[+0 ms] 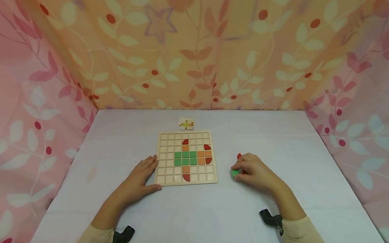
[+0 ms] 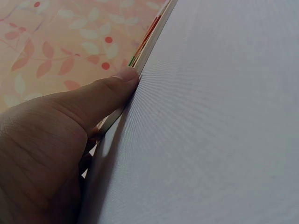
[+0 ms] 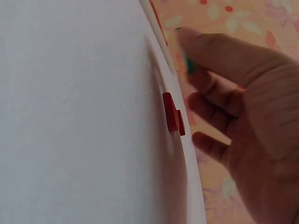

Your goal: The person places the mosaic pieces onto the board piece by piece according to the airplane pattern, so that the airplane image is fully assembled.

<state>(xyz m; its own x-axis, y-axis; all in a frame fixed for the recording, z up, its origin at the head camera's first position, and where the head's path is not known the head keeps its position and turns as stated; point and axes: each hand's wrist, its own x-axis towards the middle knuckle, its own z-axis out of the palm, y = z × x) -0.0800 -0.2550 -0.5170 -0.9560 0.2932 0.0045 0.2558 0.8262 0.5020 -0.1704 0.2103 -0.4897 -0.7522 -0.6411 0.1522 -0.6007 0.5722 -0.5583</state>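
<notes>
A square wooden grid board point(image 1: 162, 163) lies on the table, with green, orange and rounded red pieces set in its cells. At its lower left corner rests my left hand point(image 1: 136, 182), fingers stretched along the left side and thumb point(image 2: 126, 74) on the near edge. To the right of the board, my right hand point(image 1: 259, 173) pinches a green block point(image 1: 234, 173) between thumb and fingertips. In the right wrist view the green block point(image 3: 190, 65) appears raised off the cloth. Two loose red pieces point(image 3: 170, 112) lie under that hand, partly hidden in the head view.
Just behind the board sits a small picture card point(image 1: 186, 124) with a coloured pattern on a grid. White cloth point(image 1: 190, 215) covers the table. Flowered fabric walls point(image 1: 197, 63) stand at the back and both sides.
</notes>
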